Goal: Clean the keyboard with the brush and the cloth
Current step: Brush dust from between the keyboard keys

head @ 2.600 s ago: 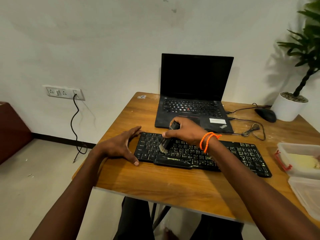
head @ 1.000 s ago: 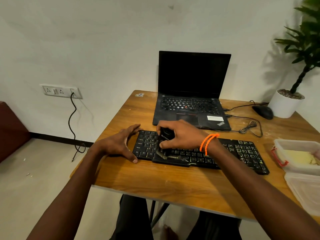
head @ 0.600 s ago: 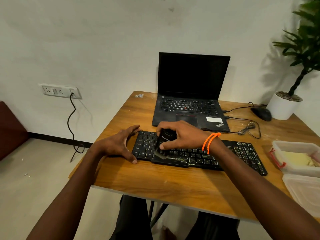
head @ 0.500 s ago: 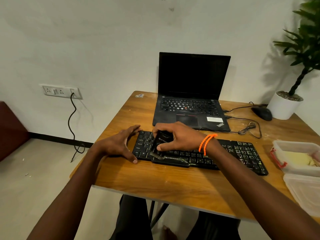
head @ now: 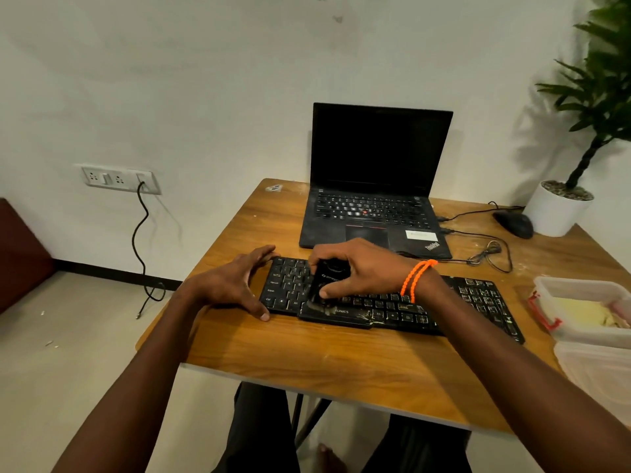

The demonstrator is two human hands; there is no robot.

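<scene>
The laptop [head: 375, 206] carries the slanted word "ThinkPad" on the right corner of its palm rest, beside a white sticker [head: 421, 235] too blurred to read. The front edge of the keyboard [head: 392, 303] shows the letters "ONICS", the start hidden behind the brush [head: 326, 283]. The brush's black body bears a pale logo and word I cannot make out.

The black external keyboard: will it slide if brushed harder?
Probably somewhat: the black external keyboard looks thin and light on a smooth wooden table. The left hand braces its end, likely stopping it. It looks rigid, not floppy.
</scene>
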